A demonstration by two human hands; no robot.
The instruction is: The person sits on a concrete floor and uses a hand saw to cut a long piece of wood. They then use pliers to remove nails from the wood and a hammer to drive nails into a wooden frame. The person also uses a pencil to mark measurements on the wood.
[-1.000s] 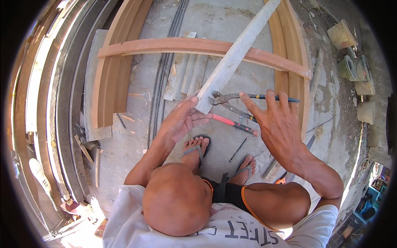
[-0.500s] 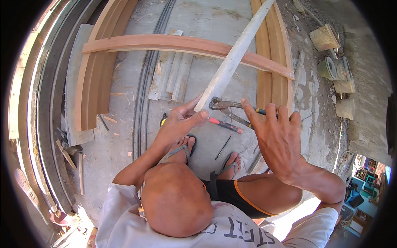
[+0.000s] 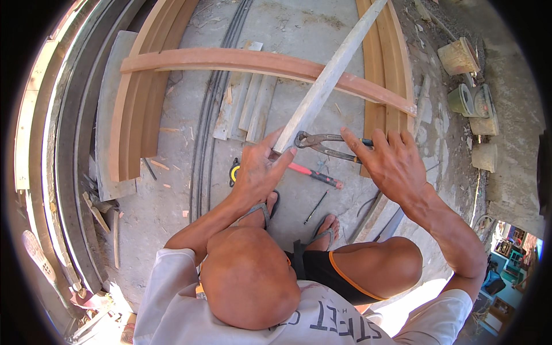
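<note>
A long whitish wooden batten slants up and away, resting across a reddish timber beam. My left hand is closed around its near end. In my right hand are the handles of end-cutting pincers. Their jaws meet the right side of the batten close to my left hand; whether a nail is between them is too small to tell. Below lies a red-and-black handled tool, its head hidden behind my left hand. A thin dark pencil-like rod lies between my feet.
Stacked timber beams stand at left and right, with the reddish beam bridging them. Dark rebar rods, short planks and a yellow tape measure lie on the concrete. Buckets line the right wall.
The pincers' handles have swung slightly upward and closer together, and the batten has rolled a little. My left hand has shifted, uncovering more of the tape measure.
</note>
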